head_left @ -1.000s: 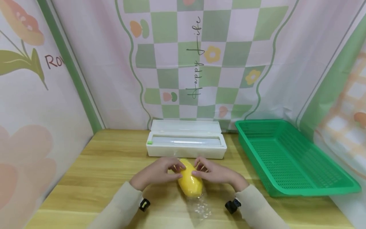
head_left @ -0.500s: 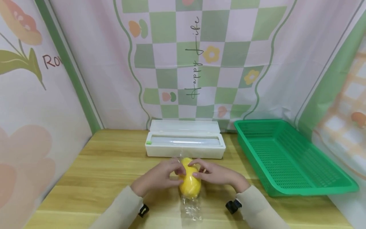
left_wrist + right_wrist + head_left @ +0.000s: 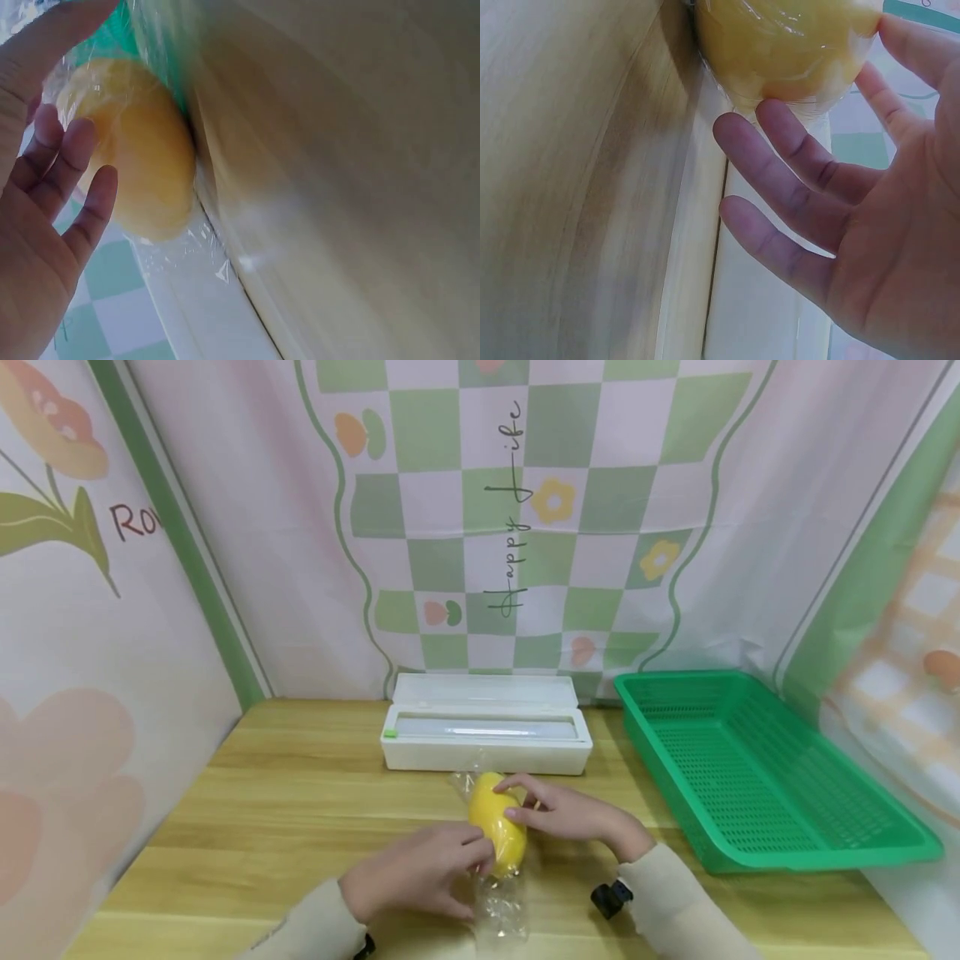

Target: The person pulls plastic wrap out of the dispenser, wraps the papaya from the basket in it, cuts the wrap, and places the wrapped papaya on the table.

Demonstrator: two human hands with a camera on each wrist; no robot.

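Note:
A yellow mango (image 3: 498,835) in clear cling film lies on the table, a loose tail of film (image 3: 502,910) trailing toward the near edge. More film (image 3: 463,783) sticks out at its far end. My right hand (image 3: 558,810) holds the mango from the right, thumb and index finger on its top. In the right wrist view, fingertips (image 3: 774,112) touch its wrapped side. My left hand (image 3: 423,868) is at the near left end of the mango, fingers bent loosely and thumb apart, beside the film tail. The left wrist view shows its fingers (image 3: 97,202) overlapping the mango's side, palm uncovered.
Behind the mango stands a white cling film box (image 3: 487,756) with its lid (image 3: 483,692) up and a roll inside. A green plastic basket (image 3: 750,768) sits to the right on the wooden table (image 3: 300,777). Printed cloth hangs behind and on both sides.
My left hand has moved from the mango's left side toward its near end. The film tail has straightened toward me. My right hand stays on the mango, its index finger now further over the top.

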